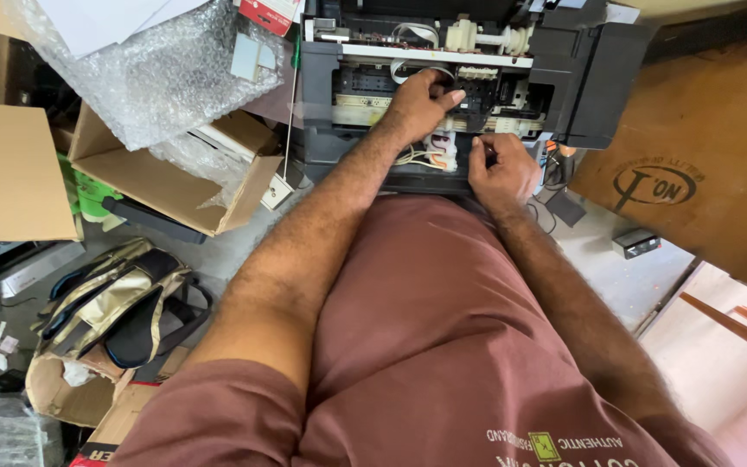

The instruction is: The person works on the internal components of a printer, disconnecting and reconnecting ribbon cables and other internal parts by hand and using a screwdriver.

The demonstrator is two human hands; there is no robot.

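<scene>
Dressed in a reddish-brown, brick-toned short-sleeved shirt (425, 346) of plain knit cloth, smooth across the front with a few soft folds running down from just below the hands. Sleeve hems ending above the elbows, well back from both hands, leaving the forearms bare and covered in dark hair. Low on the shirt, far behind the right hand (501, 173), a small printed patch: pale lettering seen upside down beside a little green and yellow square emblem (544, 446). Left hand (421, 104) bare, without ring, watch or glove; short, trimmed nails on the fingers. Right wrist likewise bare, no band or bracelet visible.
</scene>
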